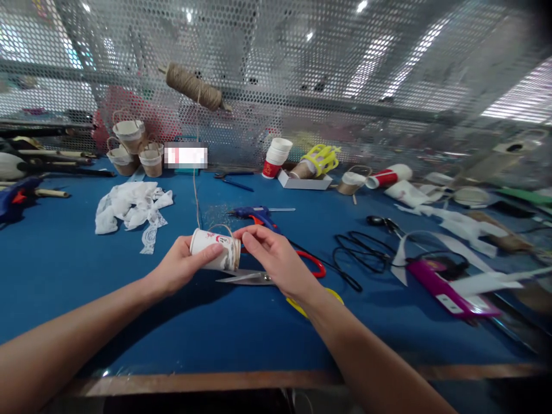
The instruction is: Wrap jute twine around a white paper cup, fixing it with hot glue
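Left hand [176, 263] clasps white round paper cup [209, 259] sideways, apparently presenting thin brown twine [237, 254] rightward; right hand [276, 256] bunches fingers beside it, pinch unclear.

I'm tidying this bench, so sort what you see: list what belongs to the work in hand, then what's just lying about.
Belongs to the work:
- paper cup, in the left hand
- twine, running down from the spool
- glue gun and scissors, probably; close by

Seemingly just lying about:
- white lace
- pliers
- yellow lattice piece
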Demonstrator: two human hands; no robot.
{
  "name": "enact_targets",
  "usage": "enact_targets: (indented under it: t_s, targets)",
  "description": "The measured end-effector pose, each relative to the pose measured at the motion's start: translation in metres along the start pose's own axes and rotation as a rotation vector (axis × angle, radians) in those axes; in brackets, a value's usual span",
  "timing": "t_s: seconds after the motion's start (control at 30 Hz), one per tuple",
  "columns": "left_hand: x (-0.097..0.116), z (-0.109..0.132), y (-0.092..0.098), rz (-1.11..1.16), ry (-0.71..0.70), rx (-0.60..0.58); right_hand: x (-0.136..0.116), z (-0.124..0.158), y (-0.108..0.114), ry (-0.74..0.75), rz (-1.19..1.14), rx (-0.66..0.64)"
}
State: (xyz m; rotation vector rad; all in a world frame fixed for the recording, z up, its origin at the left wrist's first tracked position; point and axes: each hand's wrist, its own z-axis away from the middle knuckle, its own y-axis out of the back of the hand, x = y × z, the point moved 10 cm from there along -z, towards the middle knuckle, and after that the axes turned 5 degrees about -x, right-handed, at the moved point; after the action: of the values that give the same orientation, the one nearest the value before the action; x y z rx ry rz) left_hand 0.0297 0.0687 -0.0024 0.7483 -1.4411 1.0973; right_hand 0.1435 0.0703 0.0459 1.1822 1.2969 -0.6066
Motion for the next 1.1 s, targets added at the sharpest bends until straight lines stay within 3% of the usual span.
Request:
enact_targets:
  t_s: [0.2,0.3,0.77,1.1]
  targets:
    - [0.009,0.002,-0.005,-0.095,-0.052,-0.024,-0.028,0.009,-0.020,0.284,0.291,-0.048]
    - [0.008,0.003,-0.003,-0.136,-0.015,0.012,-0.032,0.012,-0.026,0.334,0.361,-0.055]
    - [-0.015,-0.001,-0.002,0.080,0.125,0.028,-0.017,0.004,-0.026,0.155,0.028,-0.203]
    - [-0.011,-0.003,-0.003,0.088,0.064,0.025,-0.024,0.008,-0.030,0.203,0.119,-0.177]
